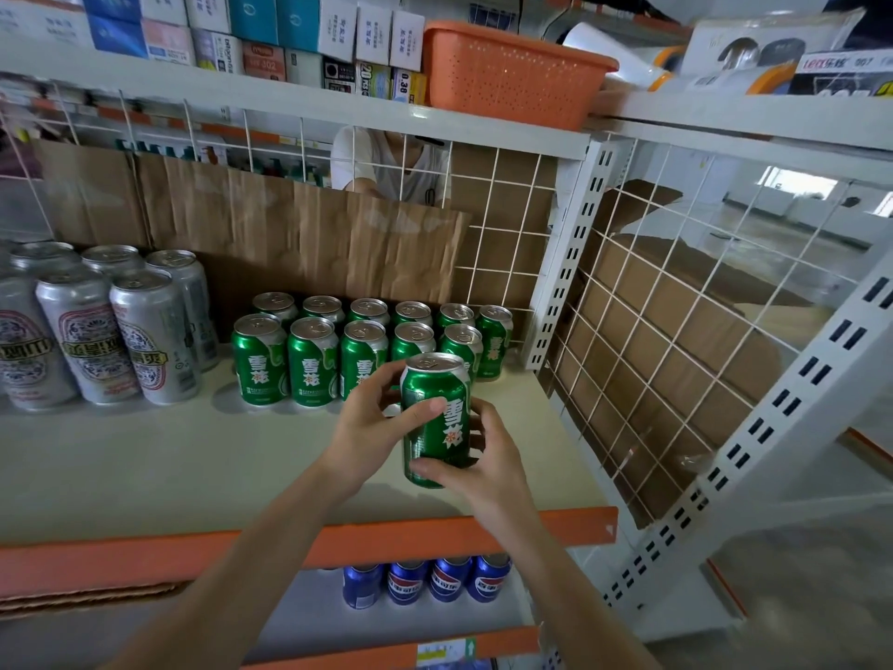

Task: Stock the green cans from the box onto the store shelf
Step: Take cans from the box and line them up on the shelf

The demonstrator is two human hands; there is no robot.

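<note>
Shelf [145, 456], pale top, orange front edge, wire grid behind with cardboard [299, 234] leaning on it. Orange basket [512, 74] on the shelf above; contents hidden. Tall silver cans [96, 331] at left. Green cans [314, 360] in two rows at the back, upright, touching side by side. Blue cans [425, 580] in a row on the shelf below. Held can [437, 418]: green, silver lid, white characters, upright, in the air just in front of the rows' right end. Left hand [372, 427] fingers wrap its upper part, thumb across the front. Right hand [488, 461] fingers curl round the lower part, thumb at the base.
</note>
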